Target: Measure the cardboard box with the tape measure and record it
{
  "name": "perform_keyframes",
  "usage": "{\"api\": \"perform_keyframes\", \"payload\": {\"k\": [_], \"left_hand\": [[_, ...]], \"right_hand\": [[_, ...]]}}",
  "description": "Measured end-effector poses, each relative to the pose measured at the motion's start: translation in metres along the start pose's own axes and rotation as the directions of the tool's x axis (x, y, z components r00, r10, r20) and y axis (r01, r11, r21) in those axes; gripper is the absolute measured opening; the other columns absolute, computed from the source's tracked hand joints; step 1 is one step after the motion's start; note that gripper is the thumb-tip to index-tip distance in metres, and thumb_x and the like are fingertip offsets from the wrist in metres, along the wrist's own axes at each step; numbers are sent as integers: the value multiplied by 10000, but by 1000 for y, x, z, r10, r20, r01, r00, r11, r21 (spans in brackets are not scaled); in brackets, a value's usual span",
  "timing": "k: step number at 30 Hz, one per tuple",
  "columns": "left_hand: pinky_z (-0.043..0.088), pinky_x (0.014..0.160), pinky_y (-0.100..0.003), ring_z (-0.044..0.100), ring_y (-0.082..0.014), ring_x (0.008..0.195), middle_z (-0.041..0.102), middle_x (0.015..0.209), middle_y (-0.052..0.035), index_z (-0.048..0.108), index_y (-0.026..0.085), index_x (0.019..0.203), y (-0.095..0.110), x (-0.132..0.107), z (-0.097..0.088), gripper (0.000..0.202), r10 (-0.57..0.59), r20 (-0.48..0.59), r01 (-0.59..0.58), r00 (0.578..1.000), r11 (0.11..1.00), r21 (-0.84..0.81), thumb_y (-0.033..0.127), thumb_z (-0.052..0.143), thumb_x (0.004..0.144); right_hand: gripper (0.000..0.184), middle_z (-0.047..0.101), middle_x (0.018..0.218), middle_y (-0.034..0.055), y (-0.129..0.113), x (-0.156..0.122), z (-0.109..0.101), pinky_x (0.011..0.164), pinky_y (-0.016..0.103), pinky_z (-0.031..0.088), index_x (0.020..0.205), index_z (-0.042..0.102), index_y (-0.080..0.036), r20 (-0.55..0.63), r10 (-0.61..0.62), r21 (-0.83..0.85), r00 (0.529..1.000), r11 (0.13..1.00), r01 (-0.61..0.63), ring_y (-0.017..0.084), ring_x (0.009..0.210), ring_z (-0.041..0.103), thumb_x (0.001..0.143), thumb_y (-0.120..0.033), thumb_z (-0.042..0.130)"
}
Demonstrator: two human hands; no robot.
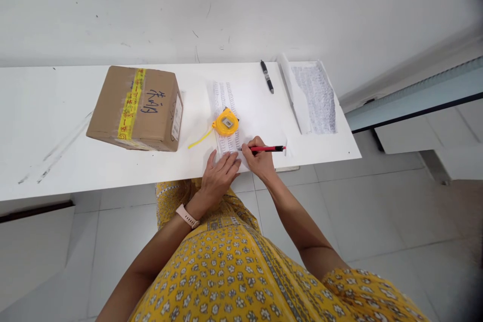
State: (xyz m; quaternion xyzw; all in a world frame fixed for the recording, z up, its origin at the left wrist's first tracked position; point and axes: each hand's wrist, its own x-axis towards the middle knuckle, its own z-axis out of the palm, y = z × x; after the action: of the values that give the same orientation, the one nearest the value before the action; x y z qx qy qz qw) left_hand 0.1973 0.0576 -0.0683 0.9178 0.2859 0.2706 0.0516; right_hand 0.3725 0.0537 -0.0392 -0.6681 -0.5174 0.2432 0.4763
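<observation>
My right hand [258, 159] is closed around a red pen [268, 149], whose tip rests on a sheet of paper with printed rows [226, 116] near the table's front edge. My left hand [221, 173] lies flat with fingers spread, pressing down the same sheet beside the pen. A yellow tape measure [225, 123] sits on the paper just beyond both hands, a short length of yellow tape pulled out to the left.
A taped cardboard box [137, 107] with handwriting stands to the left on the white table [56, 126]. A black pen [266, 76] lies at the back. A folded printed sheet [315, 96] lies at the right end, near the table's edge.
</observation>
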Motion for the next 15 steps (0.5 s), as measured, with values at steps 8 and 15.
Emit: {"api": "perform_keyframes", "payload": {"k": [8, 15], "left_hand": [[312, 1210, -582, 620, -257, 1273, 664, 1363, -104, 635, 205, 1276, 0, 0, 1, 289, 19, -29, -17, 999, 999, 50, 265, 544, 1009], [307, 1215, -570, 622, -252, 1271, 669, 1359, -99, 633, 208, 1274, 0, 1, -1, 287, 19, -28, -18, 999, 999, 31, 269, 547, 1008]], "right_hand": [[268, 424, 608, -54, 1, -1, 0, 530, 273, 336, 694, 425, -243, 23, -22, 27, 999, 999, 22, 125, 556, 398, 869, -370, 585], [272, 416, 607, -48, 3, -1, 0, 530, 274, 337, 701, 430, -246, 17, 0, 33, 1000, 999, -1, 134, 575, 402, 870, -382, 594]]}}
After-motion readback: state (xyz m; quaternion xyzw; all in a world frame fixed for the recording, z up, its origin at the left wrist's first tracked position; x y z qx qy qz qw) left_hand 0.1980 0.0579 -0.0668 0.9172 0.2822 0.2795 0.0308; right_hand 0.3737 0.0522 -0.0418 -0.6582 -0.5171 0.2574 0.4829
